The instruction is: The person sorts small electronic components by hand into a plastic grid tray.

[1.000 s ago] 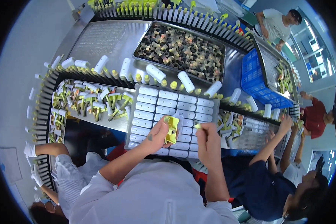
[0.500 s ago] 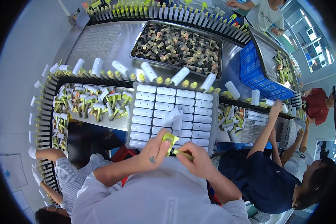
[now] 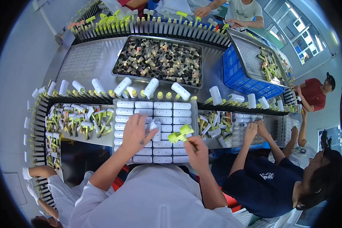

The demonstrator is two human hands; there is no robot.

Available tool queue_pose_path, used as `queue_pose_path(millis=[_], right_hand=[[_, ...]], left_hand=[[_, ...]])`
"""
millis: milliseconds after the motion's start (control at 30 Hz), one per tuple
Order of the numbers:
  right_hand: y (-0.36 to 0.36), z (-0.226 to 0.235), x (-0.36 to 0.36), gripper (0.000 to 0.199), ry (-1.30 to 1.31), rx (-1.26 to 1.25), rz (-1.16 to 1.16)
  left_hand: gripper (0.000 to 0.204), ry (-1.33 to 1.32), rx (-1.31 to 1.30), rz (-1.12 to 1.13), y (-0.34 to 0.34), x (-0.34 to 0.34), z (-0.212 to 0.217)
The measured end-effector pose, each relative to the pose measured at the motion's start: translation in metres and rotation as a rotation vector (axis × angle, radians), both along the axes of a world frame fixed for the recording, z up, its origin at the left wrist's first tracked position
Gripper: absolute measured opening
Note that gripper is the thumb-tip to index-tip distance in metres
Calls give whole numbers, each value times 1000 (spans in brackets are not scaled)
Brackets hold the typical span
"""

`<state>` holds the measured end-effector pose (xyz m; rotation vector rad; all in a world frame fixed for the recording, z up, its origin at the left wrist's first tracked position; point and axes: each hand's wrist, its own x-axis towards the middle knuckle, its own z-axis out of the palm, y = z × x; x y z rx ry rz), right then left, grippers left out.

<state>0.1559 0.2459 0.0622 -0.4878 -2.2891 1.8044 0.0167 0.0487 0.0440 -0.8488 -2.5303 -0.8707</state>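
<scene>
A factory assembly line: a slotted conveyor (image 3: 201, 32) carries white tubes (image 3: 152, 87) past steel trays of small parts (image 3: 159, 62), with seated workers (image 3: 269, 178) alongside.

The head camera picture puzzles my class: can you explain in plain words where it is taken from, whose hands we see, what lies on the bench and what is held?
The camera sits on a worker's head and looks down, so straight edges bend near the rim. The two forearms from the bottom are the worker's own. The left hand rests on a tray of white capsule-shaped pieces and grips one white piece. The right hand holds a yellow-green T-shaped part. Beyond lie a metal tray of dark small tubes, a blue crate and a pile of yellow-green and white parts. Other people work at the right and top.
</scene>
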Motion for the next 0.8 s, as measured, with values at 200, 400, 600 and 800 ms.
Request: queue_pose_path(millis=[200, 400, 600, 800], right_hand=[[-4, 17, -7, 11, 37, 41, 107], [-38, 43, -28, 12, -69, -16, 340], [-59, 64, -9, 9, -58, 96, 463], [-59, 31, -12, 9, -22, 76, 346]], left_hand=[[44, -1034, 637, -146, -3, 7, 12], [51, -1151, 666, -391, -7, 40, 37], [50, -1182, 594, -340, -30, 67, 42], [46, -1177, 733, -370, -24, 58, 37]])
